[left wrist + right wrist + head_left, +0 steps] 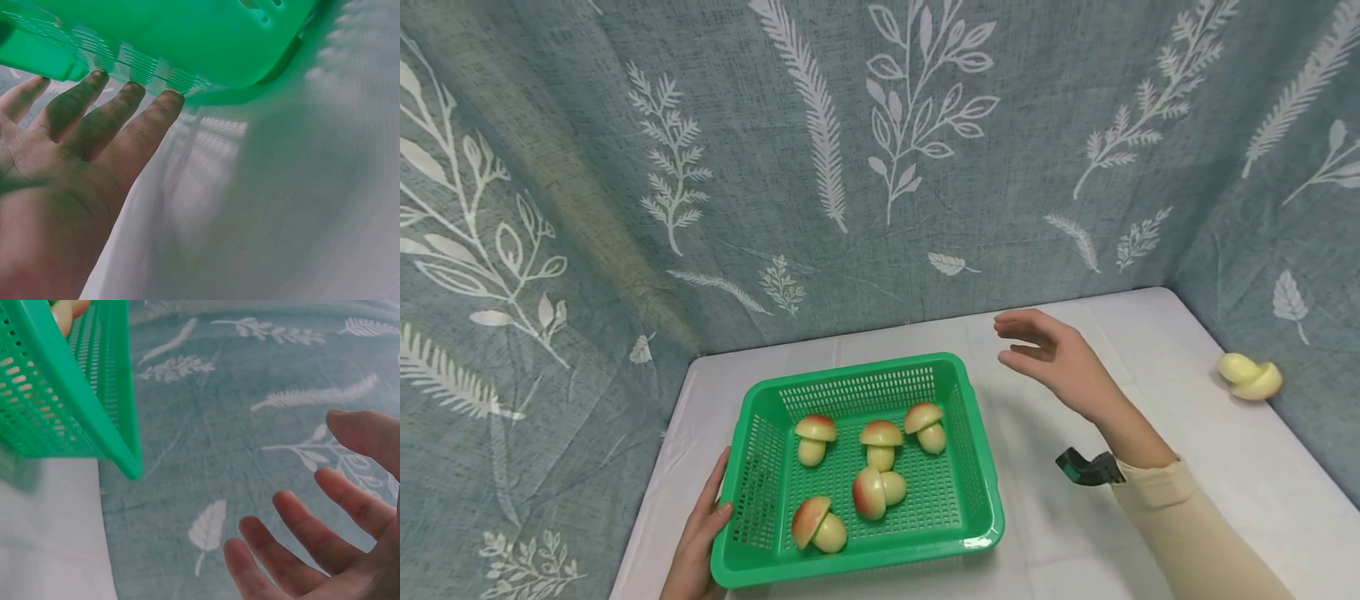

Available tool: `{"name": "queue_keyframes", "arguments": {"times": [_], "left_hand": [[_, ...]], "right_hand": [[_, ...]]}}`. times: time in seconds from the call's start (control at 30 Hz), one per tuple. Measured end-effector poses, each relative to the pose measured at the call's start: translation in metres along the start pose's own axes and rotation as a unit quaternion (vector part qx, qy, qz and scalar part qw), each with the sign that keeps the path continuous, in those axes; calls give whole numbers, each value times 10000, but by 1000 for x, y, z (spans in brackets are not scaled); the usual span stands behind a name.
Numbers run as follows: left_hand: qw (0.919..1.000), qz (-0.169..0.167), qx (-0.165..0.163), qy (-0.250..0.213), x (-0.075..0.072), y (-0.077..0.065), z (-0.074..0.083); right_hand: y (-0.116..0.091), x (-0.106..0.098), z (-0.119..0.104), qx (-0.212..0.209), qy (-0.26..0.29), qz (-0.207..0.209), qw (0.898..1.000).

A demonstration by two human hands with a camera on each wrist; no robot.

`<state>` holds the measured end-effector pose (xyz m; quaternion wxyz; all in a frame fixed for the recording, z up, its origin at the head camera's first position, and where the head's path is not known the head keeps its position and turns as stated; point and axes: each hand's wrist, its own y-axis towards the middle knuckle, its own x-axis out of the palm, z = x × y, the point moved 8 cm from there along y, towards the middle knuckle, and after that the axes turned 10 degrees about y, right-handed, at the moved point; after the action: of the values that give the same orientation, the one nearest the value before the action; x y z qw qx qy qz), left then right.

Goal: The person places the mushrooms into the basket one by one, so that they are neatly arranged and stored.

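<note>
A green plastic basket (865, 571) with slotted walls holds several toy mushrooms, among them one near its middle (870, 493), with yellow stems and red-tinged caps. My left hand (700, 533) is at the basket's left side. In the left wrist view its fingers (140, 134) are extended, their tips against the slotted wall; the thumb is not clear there. To the right of the basket my right hand (1048, 354) is in the air, apart from it, fingers loosely bent and holding nothing. The right wrist view shows those fingers (294, 528) spread beside the basket wall.
Another yellow toy mushroom (1251, 379) lies near the right edge of the white tabletop (1037, 533). Blue-grey cloth (850, 275) with white leaf prints hangs behind and along both sides. A black strap piece (1090, 468) is at the right wrist.
</note>
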<state>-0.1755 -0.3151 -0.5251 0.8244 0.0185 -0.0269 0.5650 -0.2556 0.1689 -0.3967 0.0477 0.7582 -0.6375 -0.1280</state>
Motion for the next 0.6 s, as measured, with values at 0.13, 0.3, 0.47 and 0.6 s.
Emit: {"name": "queue_keyframes", "arguments": {"times": [0.13,0.3,0.47,0.6], "left_hand": [[9999,134,-53,26,-1,0,0],[9996,205,-180,-42,-1,0,-1],[9997,145,-162,-138,-1,0,-1],[9996,177,-196,-92,-2,-1,-1]], "right_hand": [[-5,-10,-2,28,-68,86,9999],[-13,-23,-7,-1,-223,198,9996],[-22,-39,-10,-210,-387,402,9982],[-30,-52,-10,-291,-576,529,9965]]}}
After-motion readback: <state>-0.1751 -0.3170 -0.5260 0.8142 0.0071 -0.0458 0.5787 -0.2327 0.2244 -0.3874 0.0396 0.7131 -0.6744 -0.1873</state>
